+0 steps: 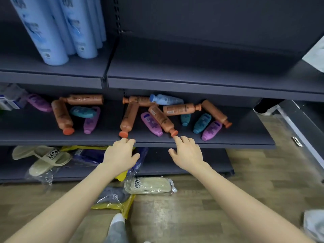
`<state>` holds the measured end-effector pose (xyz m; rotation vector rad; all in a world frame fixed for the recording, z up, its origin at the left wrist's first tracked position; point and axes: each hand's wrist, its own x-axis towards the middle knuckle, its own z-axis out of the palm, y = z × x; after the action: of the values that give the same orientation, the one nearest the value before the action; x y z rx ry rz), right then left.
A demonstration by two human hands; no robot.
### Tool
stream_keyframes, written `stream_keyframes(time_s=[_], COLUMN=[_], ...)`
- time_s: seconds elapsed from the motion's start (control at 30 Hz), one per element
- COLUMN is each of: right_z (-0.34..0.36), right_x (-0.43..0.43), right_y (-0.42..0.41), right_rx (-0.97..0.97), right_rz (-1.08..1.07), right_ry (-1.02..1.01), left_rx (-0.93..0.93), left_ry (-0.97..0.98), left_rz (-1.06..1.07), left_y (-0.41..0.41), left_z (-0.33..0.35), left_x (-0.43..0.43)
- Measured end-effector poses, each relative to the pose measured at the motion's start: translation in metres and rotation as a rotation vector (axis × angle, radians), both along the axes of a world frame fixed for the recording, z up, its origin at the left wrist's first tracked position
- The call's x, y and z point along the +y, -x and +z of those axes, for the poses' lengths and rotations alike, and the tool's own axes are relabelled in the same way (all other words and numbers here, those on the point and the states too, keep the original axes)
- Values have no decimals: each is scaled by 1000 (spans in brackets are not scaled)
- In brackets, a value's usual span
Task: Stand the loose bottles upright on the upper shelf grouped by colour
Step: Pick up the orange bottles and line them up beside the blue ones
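Both hands reach toward toppled bottles, and none stands on the upper shelf yet.

At lower centre, bagged slippers (149, 185) lie on the floor. Above them, the left hand (121, 153) and right hand (187, 151) hover apart with fingers loose and empty, each just short of an orange bottle's cap. Behind them, the loose bottles (162, 120), orange, purple, teal and one pale blue, lie jumbled on the middle shelf (228, 140). Farther up, the upper shelf (192, 67) shows tall pale blue cans (52, 32) at upper left, so the whole sorting job appears still to do.

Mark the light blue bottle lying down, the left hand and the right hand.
light blue bottle (168, 99): head view, on its body.
left hand (121, 153): head view, back of the hand.
right hand (188, 152): head view, back of the hand.
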<state>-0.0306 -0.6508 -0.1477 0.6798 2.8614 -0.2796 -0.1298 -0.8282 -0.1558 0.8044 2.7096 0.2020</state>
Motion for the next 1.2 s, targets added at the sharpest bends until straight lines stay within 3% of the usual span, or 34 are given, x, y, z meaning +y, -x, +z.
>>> stream_keyframes(time_s=[0.33,1.2], right_z=[-39,-155], right_x=[18,88], right_y=[7,127], right_rx=[-66,-49], right_rz=[-83,-164], right_ry=[34,64], left_rx=[-52,-63], left_ry=[25,7], left_rz=[-80,-149], left_y=[6,104], left_z=[-39,-158], left_x=[38,149])
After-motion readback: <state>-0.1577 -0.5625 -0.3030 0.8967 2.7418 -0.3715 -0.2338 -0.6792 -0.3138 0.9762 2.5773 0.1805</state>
